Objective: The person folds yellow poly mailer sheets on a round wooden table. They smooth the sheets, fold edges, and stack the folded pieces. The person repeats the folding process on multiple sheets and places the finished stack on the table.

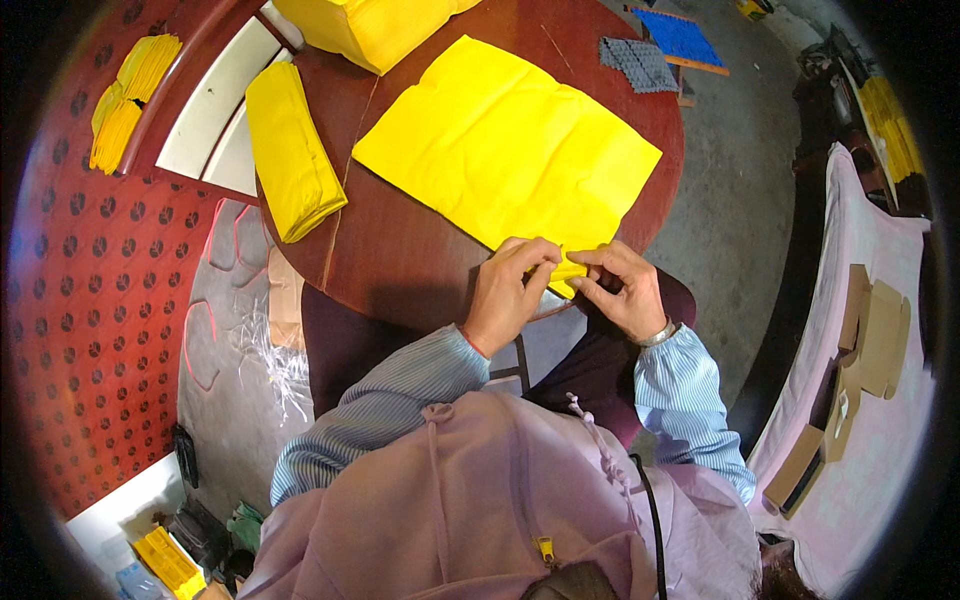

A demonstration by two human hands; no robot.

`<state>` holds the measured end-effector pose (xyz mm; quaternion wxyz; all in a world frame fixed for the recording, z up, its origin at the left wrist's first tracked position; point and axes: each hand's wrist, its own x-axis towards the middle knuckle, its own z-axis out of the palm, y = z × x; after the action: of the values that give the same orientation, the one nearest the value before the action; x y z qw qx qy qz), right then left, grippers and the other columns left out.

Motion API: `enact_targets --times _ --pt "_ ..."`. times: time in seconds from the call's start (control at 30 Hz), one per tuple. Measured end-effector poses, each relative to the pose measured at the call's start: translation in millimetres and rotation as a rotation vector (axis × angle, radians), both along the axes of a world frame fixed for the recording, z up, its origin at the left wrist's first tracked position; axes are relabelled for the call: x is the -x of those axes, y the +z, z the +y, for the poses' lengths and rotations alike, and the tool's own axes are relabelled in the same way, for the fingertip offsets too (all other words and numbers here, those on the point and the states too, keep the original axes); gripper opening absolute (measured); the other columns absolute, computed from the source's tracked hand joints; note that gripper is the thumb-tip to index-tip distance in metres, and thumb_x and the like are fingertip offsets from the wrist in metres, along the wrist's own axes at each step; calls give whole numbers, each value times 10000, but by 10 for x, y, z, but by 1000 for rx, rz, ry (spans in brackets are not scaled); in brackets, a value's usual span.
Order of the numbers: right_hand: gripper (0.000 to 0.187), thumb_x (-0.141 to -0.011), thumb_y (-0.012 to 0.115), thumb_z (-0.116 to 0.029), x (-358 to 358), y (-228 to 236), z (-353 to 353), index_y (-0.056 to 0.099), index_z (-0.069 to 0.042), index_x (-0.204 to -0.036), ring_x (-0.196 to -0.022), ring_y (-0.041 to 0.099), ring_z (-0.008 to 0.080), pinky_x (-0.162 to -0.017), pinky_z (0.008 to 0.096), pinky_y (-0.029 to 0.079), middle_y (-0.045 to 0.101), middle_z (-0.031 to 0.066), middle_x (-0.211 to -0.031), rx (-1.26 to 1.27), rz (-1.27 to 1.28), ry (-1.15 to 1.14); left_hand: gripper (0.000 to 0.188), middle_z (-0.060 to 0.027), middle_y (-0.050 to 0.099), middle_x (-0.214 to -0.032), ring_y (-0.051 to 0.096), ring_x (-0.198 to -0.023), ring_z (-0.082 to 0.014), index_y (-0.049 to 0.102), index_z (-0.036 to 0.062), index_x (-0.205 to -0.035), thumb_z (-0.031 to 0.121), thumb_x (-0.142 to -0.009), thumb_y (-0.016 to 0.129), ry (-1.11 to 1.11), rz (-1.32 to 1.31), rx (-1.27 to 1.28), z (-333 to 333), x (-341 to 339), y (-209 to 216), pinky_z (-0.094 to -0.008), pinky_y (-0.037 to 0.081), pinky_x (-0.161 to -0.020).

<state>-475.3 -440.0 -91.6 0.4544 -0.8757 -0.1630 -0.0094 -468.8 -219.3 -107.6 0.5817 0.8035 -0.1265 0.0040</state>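
Observation:
A broad yellow fabric-like sheet (520, 140) lies flat on the round brown table (400, 240), its near corner at the table's front edge. Just at that edge, my left hand (510, 295) is closed, thumb and fingers pinching a small folded yellow piece (567, 277). From the other side my right hand (625, 288) pinches the same piece between thumb and forefinger. Whether this piece is part of the large sheet or separate, I cannot tell.
A folded yellow stack (292, 150) lies at the table's left, with a bulky yellow pile (375, 30) at the far edge. Beyond the table stand a grey textured mat (637, 65) and a blue panel (680, 40). Opened cardboard boxes (850, 380) rest on a pink cloth at right.

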Motion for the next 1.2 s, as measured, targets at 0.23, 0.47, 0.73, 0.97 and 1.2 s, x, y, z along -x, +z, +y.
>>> enact_targets --times 0.23,0.47,0.73,0.97,1.2 --pt "327 -866 812 -24 -8 49 -64 793 -38 -1192 -763 603 146 -718 299 513 645 40 -870 -14 120 -10 129 -126 772 -1026 723 -1024 -294 779 56 -977 -18 -896 711 -40 -99 -47 14 -31 -24 -390 579 -892" --pt "229 -1019 714 -159 -1373 -49 -852 781 -54 -1211 -1013 746 275 -913 356 579 763 138 -1107 143 -307 -336 153 -124 773 -1032 722 -1026 -291 787 63 -984 -7 -848 772 -35 -124 -76 3 -41 11 -379 581 -890" --pt "573 -1084 520 -541 -2977 -587 -1169 529 -267 -1587 -1474 461 257 -1194 571 370 501 -44 -1649 1251 -167 -483 154 -132 780 -1038 728 -1022 -297 785 39 -988 -6 -844 816 -3 -75 -5 2 -27 -7 -379 583 -875" --pt "376 -1038 711 -311 -2061 53 -1018 707 -186 -1392 -1156 692 251 -992 416 539 705 99 -1373 439 -175 -255 137 -136 778 -1027 719 -1018 -309 780 35 -990 -7 -860 787 -39 -69 10 23 -57 -15 -388 577 -892" --pt "220 -866 807 -73 -41 217 -219 799 -89 -1084 -970 726 274 -831 380 591 752 80 -1055 126 -194 208 133 -109 788 -1045 739 -1024 -247 792 43 -1014 -8 -893 770 -78 -27 -31 54 -87 -71 -337 605 -808"
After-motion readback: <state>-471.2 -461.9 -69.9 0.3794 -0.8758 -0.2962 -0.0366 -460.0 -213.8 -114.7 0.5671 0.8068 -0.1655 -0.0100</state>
